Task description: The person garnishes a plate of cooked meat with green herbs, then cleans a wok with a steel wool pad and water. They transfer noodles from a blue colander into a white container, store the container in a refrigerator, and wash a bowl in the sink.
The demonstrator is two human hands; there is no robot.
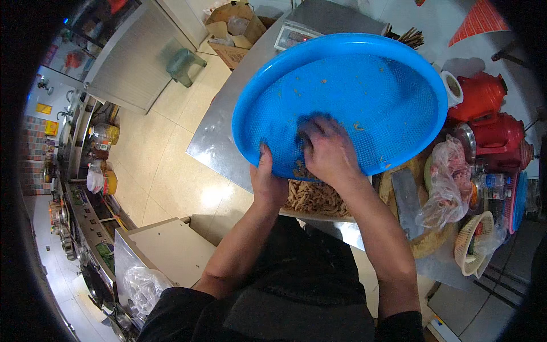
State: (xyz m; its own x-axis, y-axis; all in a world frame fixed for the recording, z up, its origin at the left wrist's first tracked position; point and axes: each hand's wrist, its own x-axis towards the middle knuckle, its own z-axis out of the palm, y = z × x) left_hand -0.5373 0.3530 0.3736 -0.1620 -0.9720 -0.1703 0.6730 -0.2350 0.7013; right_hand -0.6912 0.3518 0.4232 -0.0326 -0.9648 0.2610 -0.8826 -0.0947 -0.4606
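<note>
A large blue perforated oval basket [387, 102] is tilted above the steel table [216, 139], with small brown bits scattered inside. My left hand [268, 182] grips its near-left rim, thumb over the edge. My right hand [327, 154] is inside the basket, fingers curled down against the bottom and smeared by motion, so whatever they hold is hidden. Just below the near rim, a pile of brown shredded pieces [316, 199] shows, its container partly covered by the basket.
Right: a cutting board [430, 248] with a cleaver [405, 205], bagged raw meat [439, 194], red appliances [496, 137], a cream basket [473, 245]. Back: a scale [296, 39] and cardboard box [228, 31]. Left: floor [159, 142], green stool [185, 65], counter with jars [102, 176].
</note>
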